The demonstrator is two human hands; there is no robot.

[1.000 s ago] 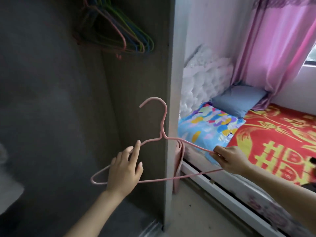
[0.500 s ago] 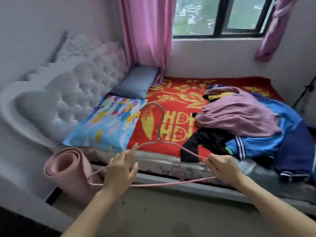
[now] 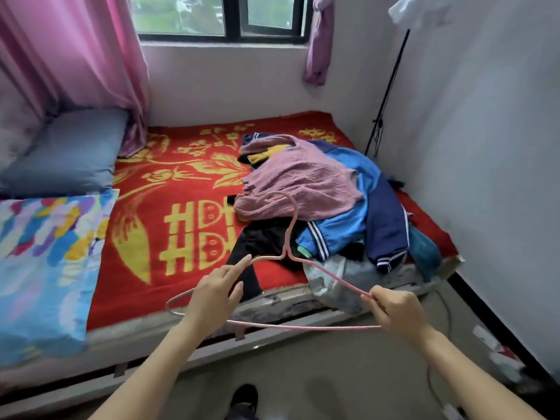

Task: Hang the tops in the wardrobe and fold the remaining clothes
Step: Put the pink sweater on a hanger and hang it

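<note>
Now you face the bed (image 3: 188, 189) rather than the wardrobe, left hand (image 3: 213, 298) loosely holding the pink hanger (image 3: 286, 253) by one shoulder, right hand (image 3: 397, 310) pinching its far corner, just short of the clothes pile (image 3: 303, 180), ready for a top.

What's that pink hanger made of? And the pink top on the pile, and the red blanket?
The hanger looks like thin metal wire with a matte pink coating: slim, holding sharp bends. The pink top seems soft, cotton-like cloth, full of fine crinkles. The red blanket looks like thick, fuzzy woven fabric, dull rather than shiny.
</note>
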